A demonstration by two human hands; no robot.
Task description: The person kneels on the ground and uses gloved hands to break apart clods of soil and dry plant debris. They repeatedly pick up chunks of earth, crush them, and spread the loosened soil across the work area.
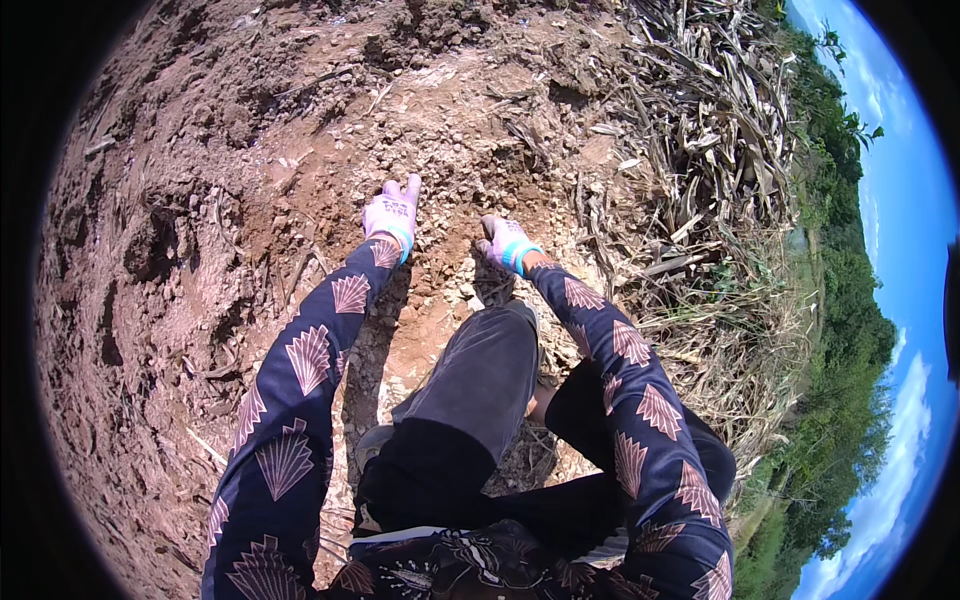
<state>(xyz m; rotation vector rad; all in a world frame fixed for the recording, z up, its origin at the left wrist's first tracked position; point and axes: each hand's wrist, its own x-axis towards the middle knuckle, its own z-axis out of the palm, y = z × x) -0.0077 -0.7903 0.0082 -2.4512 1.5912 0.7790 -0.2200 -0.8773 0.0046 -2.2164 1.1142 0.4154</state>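
Note:
My left hand (pixel 391 211), in a pale pink knit glove with a blue cuff and printed writing, reaches over loose, crumbly soil (pixel 442 161). Its fingers are apart, and nothing shows in them. To its right and a little nearer to me is my right hand (pixel 504 240), in a matching glove. Its thumb and a finger point left with a gap between them, low over the broken earth (pixel 442 255). Both hands are palm down, so their undersides are hidden. A shallow patch of reddish soil and small clods lies between and ahead of them.
Dry corn stalks and leaves (pixel 712 142) are heaped along the right side. Rough clods (pixel 165 232) cover the slope at left. My bent knee (pixel 480 375) rises just below the hands. Green trees (pixel 847 315) stand beyond the stalks.

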